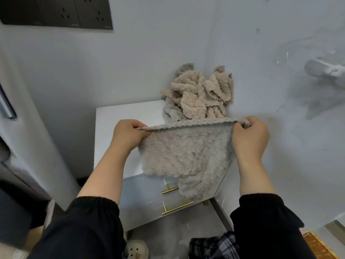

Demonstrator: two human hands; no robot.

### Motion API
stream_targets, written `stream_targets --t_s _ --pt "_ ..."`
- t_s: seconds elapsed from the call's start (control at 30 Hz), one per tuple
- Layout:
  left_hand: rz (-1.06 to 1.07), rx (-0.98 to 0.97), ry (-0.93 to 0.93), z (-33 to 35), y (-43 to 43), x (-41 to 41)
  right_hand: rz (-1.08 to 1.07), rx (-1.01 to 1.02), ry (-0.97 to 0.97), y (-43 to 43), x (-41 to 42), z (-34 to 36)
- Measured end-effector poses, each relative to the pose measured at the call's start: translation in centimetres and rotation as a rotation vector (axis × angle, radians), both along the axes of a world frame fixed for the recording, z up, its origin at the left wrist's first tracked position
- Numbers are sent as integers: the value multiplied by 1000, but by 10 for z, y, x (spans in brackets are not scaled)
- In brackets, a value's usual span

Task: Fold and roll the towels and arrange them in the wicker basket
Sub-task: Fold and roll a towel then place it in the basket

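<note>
A beige fleecy towel [183, 152] hangs stretched between my hands above the white cabinet. My left hand [128, 135] pinches its upper left corner and my right hand [251, 138] pinches its upper right corner. The top edge is pulled taut and the lower part droops over the cabinet's front. Behind it, a heap of crumpled beige and grey towels [199, 94] lies on the cabinet's back right corner against the wall. A strip of the wicker basket [317, 245] shows at the bottom right edge.
The white cabinet [119, 124] has drawers with gold bar handles [176, 207]. A wall stands close behind and to the right. Dark wall sockets [61, 12] are at the top left. A slipper [137, 249] and plaid trousers [212, 245] show on the floor below.
</note>
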State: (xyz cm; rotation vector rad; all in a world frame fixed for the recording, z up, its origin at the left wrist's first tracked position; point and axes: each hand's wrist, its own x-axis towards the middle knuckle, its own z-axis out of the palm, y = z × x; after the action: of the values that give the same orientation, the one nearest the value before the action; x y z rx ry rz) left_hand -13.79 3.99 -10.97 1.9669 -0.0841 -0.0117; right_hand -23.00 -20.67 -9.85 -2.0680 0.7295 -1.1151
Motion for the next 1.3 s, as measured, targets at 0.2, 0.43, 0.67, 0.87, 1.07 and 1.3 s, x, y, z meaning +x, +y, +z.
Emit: stream_targets --t_s 0.2,0.43,0.67,0.87,1.07,1.3 --pt "-528 -438 435 3 -9 -9 135 309 -97 -1 6 4" --pt "-1104 -614 563 -2 -6 -18 767 637 656 0 -20 28" --pt "-139 -126 281 3 13 1 226 284 300 -11 -5 8" --pt "55 483 -57 -3 22 11 203 93 225 -10 4 -6" --pt "11 743 62 -14 26 14 208 80 396 -10 7 -19" --pt "138 710 53 -23 19 15 160 154 519 -16 13 -32"
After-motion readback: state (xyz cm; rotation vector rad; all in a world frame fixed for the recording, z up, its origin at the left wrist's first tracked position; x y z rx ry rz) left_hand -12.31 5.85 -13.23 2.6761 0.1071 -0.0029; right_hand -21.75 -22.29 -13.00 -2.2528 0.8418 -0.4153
